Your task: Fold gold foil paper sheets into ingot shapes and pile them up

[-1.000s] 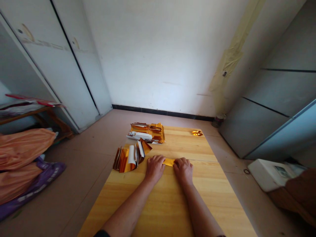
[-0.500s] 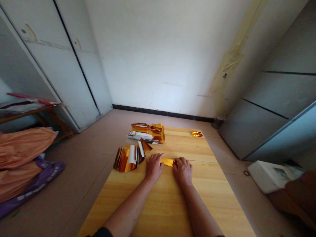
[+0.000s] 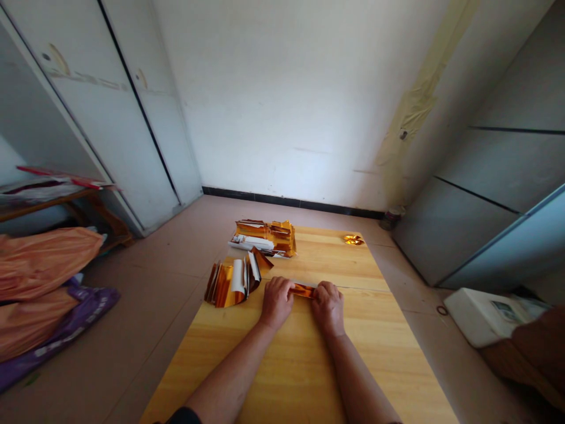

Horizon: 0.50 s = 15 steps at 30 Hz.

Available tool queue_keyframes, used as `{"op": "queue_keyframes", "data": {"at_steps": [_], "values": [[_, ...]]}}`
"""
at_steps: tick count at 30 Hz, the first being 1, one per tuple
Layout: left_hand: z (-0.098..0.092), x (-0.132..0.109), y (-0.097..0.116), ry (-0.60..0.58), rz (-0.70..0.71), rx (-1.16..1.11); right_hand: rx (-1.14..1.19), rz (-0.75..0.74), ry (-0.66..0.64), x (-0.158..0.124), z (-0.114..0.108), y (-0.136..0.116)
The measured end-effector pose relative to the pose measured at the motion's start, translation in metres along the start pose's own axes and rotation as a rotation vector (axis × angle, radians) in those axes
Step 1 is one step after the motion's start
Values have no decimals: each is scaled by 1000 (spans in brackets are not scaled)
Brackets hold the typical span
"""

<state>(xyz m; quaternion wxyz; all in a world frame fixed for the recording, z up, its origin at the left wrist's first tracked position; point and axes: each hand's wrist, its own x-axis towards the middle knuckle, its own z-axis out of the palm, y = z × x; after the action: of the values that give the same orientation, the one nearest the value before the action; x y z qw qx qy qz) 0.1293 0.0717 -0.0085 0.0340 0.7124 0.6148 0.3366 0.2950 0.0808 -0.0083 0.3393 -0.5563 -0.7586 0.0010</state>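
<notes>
A narrow folded strip of gold foil paper (image 3: 303,290) lies across the wooden table (image 3: 309,365) between my hands. My left hand (image 3: 276,301) is closed on its left end with curled fingers. My right hand (image 3: 329,304) is closed on its right end. Just left of my left hand a fanned bunch of gold and white foil sheets (image 3: 232,280) lies at the table's left edge. Farther back sits a stack of gold foil paper (image 3: 265,237).
A small folded gold piece (image 3: 353,239) rests near the far right corner of the table. Orange and purple bags (image 3: 44,282) lie on the floor at left. A white box (image 3: 485,315) stands on the floor at right. White cabinet doors (image 3: 110,118) rise at the back left.
The gold strip has become narrower and darker between my hands, as if folded or rolled over. Both hands stayed in nearly the same place, fingers curling tighter on it.
</notes>
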Motion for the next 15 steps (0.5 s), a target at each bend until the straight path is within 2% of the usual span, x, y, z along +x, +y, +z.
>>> {"op": "queue_keyframes", "data": {"at_steps": [7,11,15], "values": [[-6,0,5,-146,46,-23,-30,47,-79,1,-4,-3],[-7,0,6,-174,44,-25,-46,80,-108,1,-3,-2],[-6,0,5,-175,44,-27,-50,52,-113,-1,-3,-2]]}}
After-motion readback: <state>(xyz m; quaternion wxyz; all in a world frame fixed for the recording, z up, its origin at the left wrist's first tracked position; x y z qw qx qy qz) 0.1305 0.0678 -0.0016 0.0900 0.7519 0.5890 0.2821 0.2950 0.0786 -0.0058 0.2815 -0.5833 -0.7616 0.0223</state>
